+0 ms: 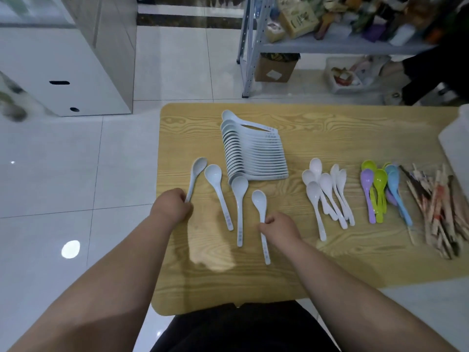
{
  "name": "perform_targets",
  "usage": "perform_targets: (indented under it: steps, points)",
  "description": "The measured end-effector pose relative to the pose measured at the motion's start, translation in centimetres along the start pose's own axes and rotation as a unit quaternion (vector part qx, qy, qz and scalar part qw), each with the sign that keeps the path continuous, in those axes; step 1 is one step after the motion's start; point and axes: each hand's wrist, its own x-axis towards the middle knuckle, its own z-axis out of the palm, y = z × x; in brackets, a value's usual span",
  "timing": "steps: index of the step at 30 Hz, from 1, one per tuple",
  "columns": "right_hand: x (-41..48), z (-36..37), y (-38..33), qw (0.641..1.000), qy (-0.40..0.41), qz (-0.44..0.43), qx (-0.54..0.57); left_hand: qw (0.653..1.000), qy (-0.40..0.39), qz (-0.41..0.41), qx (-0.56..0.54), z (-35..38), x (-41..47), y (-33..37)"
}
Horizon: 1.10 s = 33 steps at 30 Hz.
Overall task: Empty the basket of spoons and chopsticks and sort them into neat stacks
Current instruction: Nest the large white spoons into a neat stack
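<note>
Spoons (218, 191), pale blue, four loose on table (330, 138), near side, before nested stack (253, 153). Left hand (172, 207) grips leftmost spoon (197, 171) by handle; right hand (279, 227) pinches rightmost spoon (259, 201). Step: gathering stragglers. Next, likely: nest each bowl-aligned onto stack

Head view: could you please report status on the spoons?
Left grip holds leftmost spoon; right grip pinches nearest spoon. Two loose spoons between. Nothing blocks the stack.

Even indoor light, floor glare, blurred and warped edges.
</note>
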Motion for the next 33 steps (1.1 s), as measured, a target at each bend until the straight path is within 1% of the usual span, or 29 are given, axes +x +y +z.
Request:
perform_targets:
  steps: [2, 3, 5, 7, 9, 12, 13, 16, 19, 25, 29, 33]
  points:
    - [-0.9, -0.4, 0.3, 0.997, -0.006, 0.003, 0.077, 0.998, -0.018, 0.000, -0.053, 0.1, -1.4, -1.0]
    - [-1.4, -0.6, 0.4, 0.990, -0.018, 0.007, 0.138, 0.995, -0.025, -0.004, -0.091, 0.3, -2.5, -1.3]
    - [-2.3, -0.9, 0.4, 0.963, -0.060, 0.006, 0.264, 0.984, -0.040, -0.006, -0.172, 0.7, -5.4, -1.6]
    - [-3.4, -1.1, 0.0, 0.932, -0.115, -0.012, 0.343, 0.965, -0.061, 0.004, -0.254, 1.2, -8.7, -0.7]
    - [-4.2, -1.2, -0.4, 0.910, -0.155, -0.033, 0.383, 0.944, -0.083, 0.017, -0.319, 1.7, -12.0, 1.1]
    - [-5.2, -2.2, -0.8, 0.902, -0.175, -0.064, 0.389, 0.917, -0.096, 0.036, -0.385, 2.8, -15.6, 4.5]
    - [-5.4, -2.7, -0.8, 0.900, -0.177, -0.074, 0.390, 0.914, -0.094, 0.046, -0.392, 3.3, -16.4, 5.7]
    - [-5.8, -4.4, 0.1, 0.895, -0.170, -0.098, 0.400, 0.919, -0.085, 0.078, -0.377, 4.7, -18.4, 8.4]
    - [-5.9, -6.1, 1.7, 0.894, -0.168, -0.108, 0.402, 0.913, -0.073, 0.081, -0.393, 6.2, -20.3, 10.9]
    - [-5.8, -8.6, 5.3, 0.882, -0.169, -0.133, 0.419, 0.916, -0.054, 0.087, -0.387, 8.6, -23.6, 14.4]
    - [-5.5, -9.9, 7.2, 0.873, -0.202, -0.151, 0.418, 0.930, -0.036, 0.085, -0.355, 9.2, -24.5, 15.8]
    - [-5.5, -9.9, 7.9, 0.869, -0.234, -0.158, 0.407, 0.945, -0.002, 0.082, -0.317, 9.1, -24.8, 16.0]
